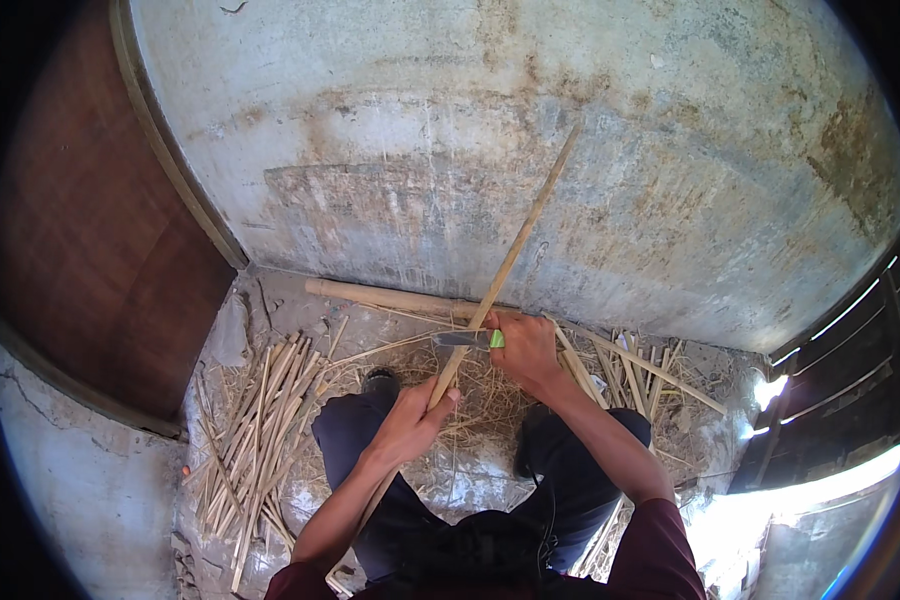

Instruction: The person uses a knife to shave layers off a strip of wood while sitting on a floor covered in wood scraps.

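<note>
A long bamboo strip [528,222] slants up and away from my lap toward the wall. My left hand [411,421] is wrapped round its lower part, and its near end runs back under my left forearm. In my right hand [526,350] is a knife with a green handle [497,339]. Its blade [458,340] points left and lies across the strip, a little beyond my left hand. The fingers of my right hand are closed round the handle and hide most of it.
A pile of split bamboo sticks [260,430] lies left of my legs, with more sticks [638,370] at the right. Thin shavings [485,410] cover the floor between my feet. A thick bamboo pole [390,296] rests along the wall [420,200]. A brown door [110,220] stands left.
</note>
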{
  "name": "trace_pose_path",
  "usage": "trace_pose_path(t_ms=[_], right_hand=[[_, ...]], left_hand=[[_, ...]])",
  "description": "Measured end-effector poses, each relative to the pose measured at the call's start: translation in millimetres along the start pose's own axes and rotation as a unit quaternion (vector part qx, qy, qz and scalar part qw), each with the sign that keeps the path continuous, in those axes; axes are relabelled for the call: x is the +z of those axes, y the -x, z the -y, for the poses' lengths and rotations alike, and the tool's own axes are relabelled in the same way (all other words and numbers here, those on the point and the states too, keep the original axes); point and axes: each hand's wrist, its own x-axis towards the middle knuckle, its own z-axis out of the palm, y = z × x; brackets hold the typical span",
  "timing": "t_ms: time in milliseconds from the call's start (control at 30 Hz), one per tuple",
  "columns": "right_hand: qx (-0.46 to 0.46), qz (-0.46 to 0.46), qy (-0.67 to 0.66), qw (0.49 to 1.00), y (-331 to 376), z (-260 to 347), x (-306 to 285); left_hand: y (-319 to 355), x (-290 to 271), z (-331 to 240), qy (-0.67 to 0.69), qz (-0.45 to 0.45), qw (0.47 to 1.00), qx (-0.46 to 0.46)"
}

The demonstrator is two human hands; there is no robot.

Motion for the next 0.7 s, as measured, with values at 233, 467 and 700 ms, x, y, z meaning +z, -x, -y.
trace_pose_path(t_ms=[233,467,700], right_hand=[[0.088,-0.078,0.033,0.993,-23,-52,-22],[0.106,-0.090,0.028,0.990,-28,-58,-24],[0.159,-0.119,0.047,0.979,-31,-72,-32]], left_hand=[[22,4,13,-0.013,0.020,0.999,0.024],[36,-4,11,-0.016,0.028,0.999,0.012],[60,-7,19,-0.024,0.037,0.999,0.004]])
